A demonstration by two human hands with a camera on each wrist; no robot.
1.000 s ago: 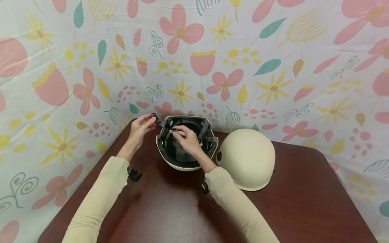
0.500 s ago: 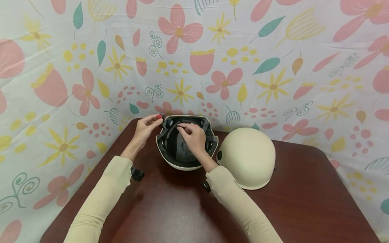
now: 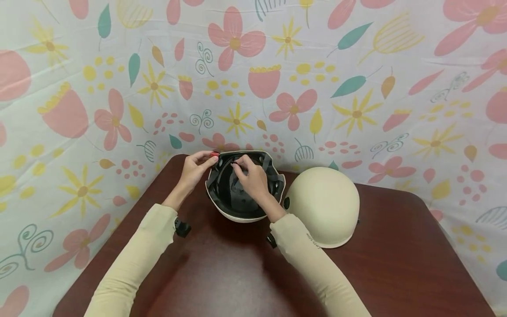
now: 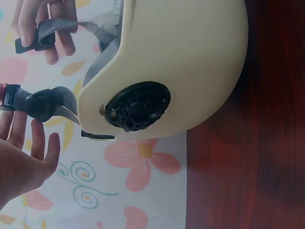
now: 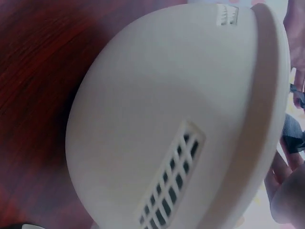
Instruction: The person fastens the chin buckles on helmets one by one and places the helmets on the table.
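The left helmet (image 4: 176,59) is plain cream outside, with black padding (image 3: 242,201) within and a black disc (image 4: 137,106) on its side. Its cream lattice vent (image 5: 167,183) shows dark gaps. The chin straps (image 4: 59,25) are ribbed grey webbing, one bearing a black buckle (image 4: 34,45), the other a red-and-black buckle (image 4: 8,94). The right helmet (image 3: 325,207) is plain cream too, with a black spot (image 3: 287,203) on its left. The left sleeve (image 3: 130,262) and right sleeve (image 3: 317,264) are pale cream-yellow. The table (image 3: 222,273) is dark reddish brown, faintly streaked. Pink, yellow, teal and ochre flowers, leaves and swirls pattern the far white curtain (image 3: 245,99).
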